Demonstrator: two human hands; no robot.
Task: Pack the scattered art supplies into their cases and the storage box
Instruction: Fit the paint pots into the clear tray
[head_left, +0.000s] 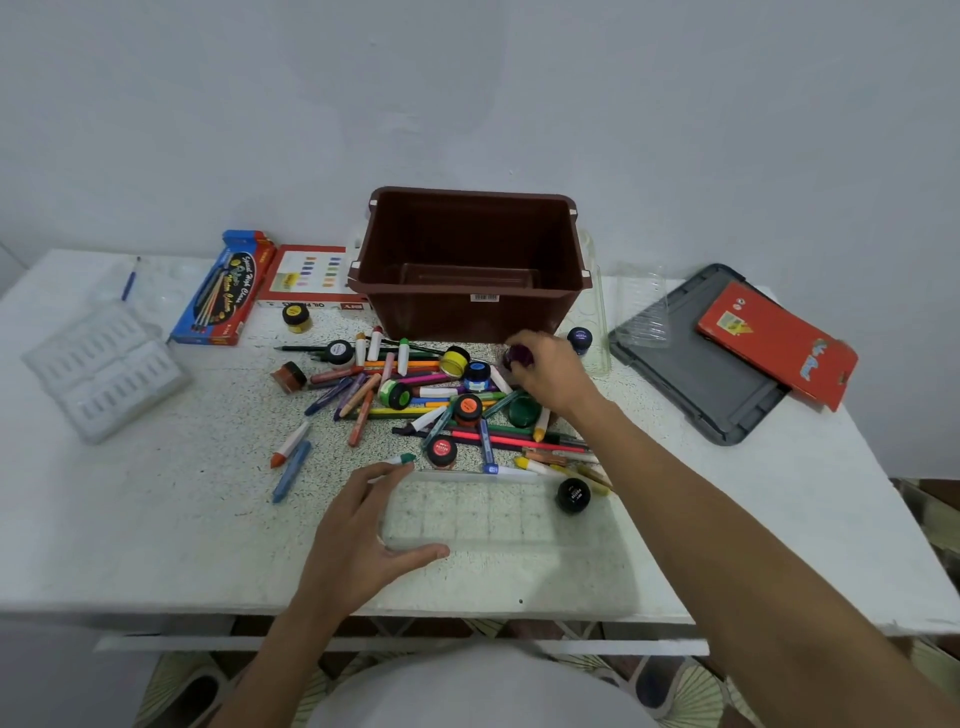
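Note:
A heap of crayons, markers and small paint jars (441, 405) lies in the middle of the white table. Behind it stands an open brown storage box (470, 260), empty inside. My right hand (550, 371) reaches over the heap and pinches a purple paint jar (518, 356) just in front of the box. A clear plastic tray (493, 512) with small square cells lies near the front edge. My left hand (363, 525) holds its left end, thumb under the near rim and fingers at the far rim. A black paint jar (573, 496) sits in the tray's right part.
A white moulded insert (104, 369) and a blue brush box (223, 291) lie at the left, with a red oil-pastel case (309, 278) behind. A grey lid (691, 353) carrying a red box (776, 343) and a clear cover (641, 304) lies at the right.

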